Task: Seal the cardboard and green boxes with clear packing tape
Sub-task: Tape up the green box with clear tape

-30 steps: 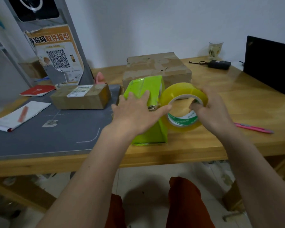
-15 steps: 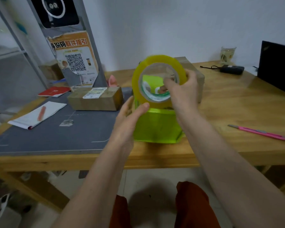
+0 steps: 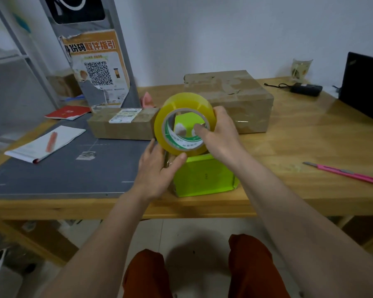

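A bright green box [image 3: 204,178] stands near the front edge of the wooden table [image 3: 299,145]. Above it my right hand [image 3: 221,134] grips a big roll of clear yellowish packing tape [image 3: 184,123], fingers hooked through its core. My left hand [image 3: 157,171] lies against the box's left side, with its thumb touching the bottom of the roll. A large cardboard box [image 3: 230,97] sits behind the roll, and a smaller labelled cardboard box [image 3: 122,123] lies to the left on the grey mat [image 3: 63,171].
A pink utility knife [image 3: 345,173] lies on the table at the right. At the back right are a dark laptop [image 3: 364,87], a black charger [image 3: 305,89] and a glass [image 3: 300,68]. A notepad with a pen [image 3: 45,144] and a red booklet [image 3: 68,112] lie at the left.
The tape roll rose from the right of the green box to above it. My left hand slid from the box's top to its left side. The view shifted.
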Demonstrator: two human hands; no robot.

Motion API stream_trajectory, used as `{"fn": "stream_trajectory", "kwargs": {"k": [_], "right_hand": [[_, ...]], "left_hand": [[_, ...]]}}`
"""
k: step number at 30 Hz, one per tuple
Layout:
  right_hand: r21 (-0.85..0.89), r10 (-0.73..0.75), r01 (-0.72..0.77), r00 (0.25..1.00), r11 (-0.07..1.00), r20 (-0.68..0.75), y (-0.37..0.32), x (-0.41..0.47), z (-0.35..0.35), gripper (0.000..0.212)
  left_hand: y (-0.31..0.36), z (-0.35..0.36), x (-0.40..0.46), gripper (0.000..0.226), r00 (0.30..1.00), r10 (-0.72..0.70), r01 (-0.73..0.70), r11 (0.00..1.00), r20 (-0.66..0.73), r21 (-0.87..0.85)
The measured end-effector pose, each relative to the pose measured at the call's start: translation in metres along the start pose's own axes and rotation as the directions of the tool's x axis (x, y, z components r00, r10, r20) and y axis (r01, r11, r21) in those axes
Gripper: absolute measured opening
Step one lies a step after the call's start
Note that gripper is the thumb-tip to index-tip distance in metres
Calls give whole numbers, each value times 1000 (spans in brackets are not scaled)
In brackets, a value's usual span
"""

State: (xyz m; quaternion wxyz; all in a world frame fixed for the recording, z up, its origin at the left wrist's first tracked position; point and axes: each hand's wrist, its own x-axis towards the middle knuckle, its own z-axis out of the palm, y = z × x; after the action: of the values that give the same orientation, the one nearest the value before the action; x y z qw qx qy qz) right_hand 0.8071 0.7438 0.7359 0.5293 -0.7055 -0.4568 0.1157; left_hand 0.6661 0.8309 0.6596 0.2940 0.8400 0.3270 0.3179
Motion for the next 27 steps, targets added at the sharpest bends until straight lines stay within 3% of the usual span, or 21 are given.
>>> {"fn": "stream_trajectory", "kwargs": {"k": [2, 6, 11, 17, 23, 27], "right_hand": [[-28, -4, 4, 1000, 1000, -10, -1, 3, -10, 31], [-138, -11, -6, 993, 990, -119, 7, 15, -48, 34], [-266, -76, 21, 977, 964, -199, 17, 11, -85, 24], [-448, -107, -18, 962, 894, -252, 20, 7, -105, 44], [-511, -160, 54, 973, 858, -166, 22, 1, -117, 55], [-597, -120, -1, 979, 802, -163, 38, 7, -129, 53]], "left_hand": [[-3, -1, 3, 83, 1000, 20, -19, 997, -6, 76], [0, -1, -1, 57, 1000, -6, 6, 998, 6, 64], [2, 3, 1, 58, 1000, -13, 14, 998, -17, 60], [6, 2, -1, 59, 1000, -24, 24, 999, -13, 37], [13, 3, -4, 63, 1000, -31, 31, 999, 1, 37], [13, 1, -4, 64, 999, -39, 38, 998, 13, 41]]}}
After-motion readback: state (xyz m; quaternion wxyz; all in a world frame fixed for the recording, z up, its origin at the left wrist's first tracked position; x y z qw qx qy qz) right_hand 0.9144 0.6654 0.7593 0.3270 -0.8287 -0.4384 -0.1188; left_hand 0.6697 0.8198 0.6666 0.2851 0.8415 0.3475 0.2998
